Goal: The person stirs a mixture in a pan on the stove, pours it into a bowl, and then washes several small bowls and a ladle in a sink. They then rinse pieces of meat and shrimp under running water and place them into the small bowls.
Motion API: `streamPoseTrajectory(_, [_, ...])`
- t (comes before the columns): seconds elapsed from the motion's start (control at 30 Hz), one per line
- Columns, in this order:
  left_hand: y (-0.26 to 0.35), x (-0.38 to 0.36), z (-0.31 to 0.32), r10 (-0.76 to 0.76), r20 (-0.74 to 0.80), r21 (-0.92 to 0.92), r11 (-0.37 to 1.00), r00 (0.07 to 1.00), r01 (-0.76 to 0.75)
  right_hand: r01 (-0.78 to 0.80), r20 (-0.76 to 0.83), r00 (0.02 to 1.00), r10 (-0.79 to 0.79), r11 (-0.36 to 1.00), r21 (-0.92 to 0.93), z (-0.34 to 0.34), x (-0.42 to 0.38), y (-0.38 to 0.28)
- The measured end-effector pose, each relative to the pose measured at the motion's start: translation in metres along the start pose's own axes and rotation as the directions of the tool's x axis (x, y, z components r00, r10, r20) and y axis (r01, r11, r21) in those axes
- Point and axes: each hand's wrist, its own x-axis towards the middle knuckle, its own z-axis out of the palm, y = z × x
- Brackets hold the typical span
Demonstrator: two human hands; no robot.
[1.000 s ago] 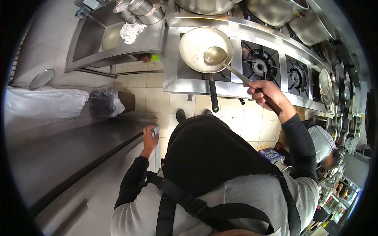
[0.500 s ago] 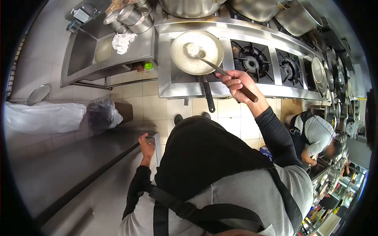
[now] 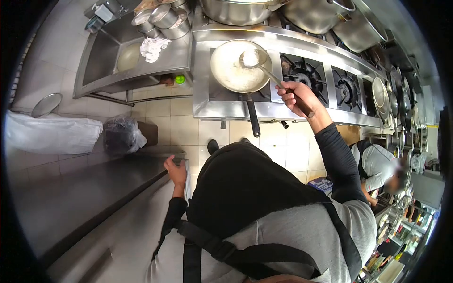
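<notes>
My right hand (image 3: 300,98) is closed around the dark handle of a ladle (image 3: 272,76). The ladle's bowl is over the right part of a frying pan (image 3: 226,75) and holds something whitish. A pale layer covers the inside of the pan, which sits on the stove's left burner with its black handle (image 3: 253,115) toward me. Low on the left, my left hand (image 3: 176,170) is at the corner of a steel counter (image 3: 104,184), thumb and fingers apart; nothing shows in it.
Two more burners (image 3: 302,78) lie right of the pan. Large pots (image 3: 240,13) stand behind. At left are a sink (image 3: 101,59), small metal pots (image 3: 163,16) and a crumpled cloth (image 3: 153,49). Another person (image 3: 377,165) is bent over at right.
The ladle's bowl has moved rightward across the pan, and my right hand has shifted right with it. My left hand stays by the counter corner, its fingers slightly shifted. The view has shifted slightly.
</notes>
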Motion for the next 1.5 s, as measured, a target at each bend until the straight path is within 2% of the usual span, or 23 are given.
streamPoseTrajectory(0.03, [0.030,-0.006,-0.008,0.098,-0.057,0.061,0.994,0.994,-0.095,0.021,-0.019,1.000,-0.021,0.999,-0.044,0.004,0.003,0.000])
streamPoseTrajectory(0.07, [0.059,-0.010,-0.018,0.087,-0.066,0.066,0.994,0.994,-0.083,0.034,-0.036,0.999,-0.038,0.996,-0.087,0.008,0.008,0.002])
streamPoseTrajectory(0.13, [0.114,-0.021,-0.041,0.254,-0.195,0.079,0.967,0.947,-0.243,0.015,-0.052,0.998,-0.022,0.993,-0.121,0.013,0.017,0.002])
streamPoseTrajectory(0.17, [0.132,-0.033,-0.053,0.242,-0.191,0.090,0.969,0.951,-0.229,0.006,-0.062,0.998,-0.016,0.987,-0.158,0.009,0.027,0.003])
streamPoseTrajectory(0.2, [0.149,-0.045,-0.063,0.252,-0.255,0.070,0.968,0.934,-0.242,-0.010,-0.047,0.999,0.002,0.984,-0.175,0.006,0.035,0.002])
streamPoseTrajectory(0.27, [0.153,-0.054,-0.066,0.254,-0.331,0.043,0.966,0.909,-0.255,0.000,-0.029,1.000,-0.005,0.985,-0.172,0.021,0.031,0.003])
streamPoseTrajectory(0.4, [0.127,-0.036,-0.085,0.306,-0.254,-0.003,0.949,0.918,-0.317,-0.014,-0.002,1.000,0.014,0.989,-0.149,0.026,0.034,0.011])
streamPoseTrajectory(0.47, [0.130,-0.013,-0.089,0.388,-0.133,-0.074,0.914,0.912,-0.400,0.015,-0.015,1.000,-0.019,0.970,-0.242,0.028,0.033,0.020])
streamPoseTrajectory(0.53, [0.137,0.005,-0.083,0.409,-0.134,-0.099,0.901,0.903,-0.423,0.005,-0.042,0.999,-0.016,0.969,-0.247,0.028,0.027,0.031])
streamPoseTrajectory(0.6, [0.147,0.017,-0.074,0.381,-0.119,-0.211,0.892,0.917,-0.399,-0.004,-0.041,0.999,-0.005,0.974,-0.227,0.027,0.017,0.042])
streamPoseTrajectory(0.67, [0.134,0.027,-0.055,0.426,-0.097,-0.215,0.874,0.900,-0.437,-0.012,-0.020,1.000,0.009,0.988,-0.153,0.017,0.010,0.052])
streamPoseTrajectory(0.73, [0.121,0.034,-0.031,0.311,0.019,-0.305,0.907,0.950,-0.290,-0.044,0.067,0.997,0.046,0.999,-0.026,0.008,-0.002,0.062])
streamPoseTrajectory(0.8, [0.120,0.038,-0.017,0.335,0.042,-0.327,0.895,0.941,-0.304,-0.070,0.173,0.984,0.050,0.991,0.112,0.000,-0.013,0.070])
streamPoseTrajectory(0.87, [0.123,0.034,-0.009,0.281,0.057,-0.272,0.928,0.958,-0.256,-0.137,0.217,0.973,0.083,0.959,0.246,-0.011,-0.022,0.076])
streamPoseTrajectory(0.97, [0.132,0.029,-0.003,0.314,0.048,-0.245,0.924,0.948,-0.294,-0.175,0.225,0.969,0.105,0.932,0.318,-0.022,-0.037,0.077])
streamPoseTrajectory(1.1, [0.130,0.017,0.007,0.321,-0.018,-0.168,0.932,0.947,-0.320,-0.175,0.224,0.968,0.111,0.941,0.290,-0.043,-0.050,0.066])
streamPoseTrajectory(1.13, [0.126,0.010,0.011,0.274,-0.021,-0.139,0.952,0.962,-0.274,-0.179,0.240,0.964,0.111,0.942,0.284,-0.048,-0.051,0.059])
streamPoseTrajectory(1.2, [0.119,-0.010,0.015,0.209,-0.029,-0.099,0.972,0.978,-0.211,-0.155,0.151,0.981,0.124,0.964,0.215,-0.058,-0.059,0.048])
streamPoseTrajectory(1.27, [0.115,-0.023,0.020,0.150,-0.075,-0.124,0.979,0.986,-0.159,-0.183,0.190,0.971,0.143,0.959,0.217,-0.069,-0.058,0.034])
streamPoseTrajectory(1.33, [0.112,-0.037,0.023,0.107,-0.132,-0.139,0.982,0.985,-0.125,-0.099,0.060,0.993,0.098,0.995,0.013,-0.072,-0.059,0.019])
streamPoseTrajectory(1.37, [0.111,-0.047,0.024,0.067,-0.168,-0.158,0.983,0.983,-0.094,-0.077,0.058,0.995,0.080,0.996,-0.051,-0.075,-0.057,0.013])
streamPoseTrajectory(1.47, [0.108,-0.075,0.028,0.069,-0.253,-0.122,0.987,0.965,-0.103,-0.078,0.014,0.997,0.081,0.987,-0.139,-0.076,-0.047,-0.011])
streamPoseTrajectory(1.5, [0.113,-0.087,0.025,0.047,-0.245,-0.055,0.996,0.968,-0.063,-0.076,0.013,0.997,0.079,0.986,-0.147,-0.079,-0.040,-0.016])
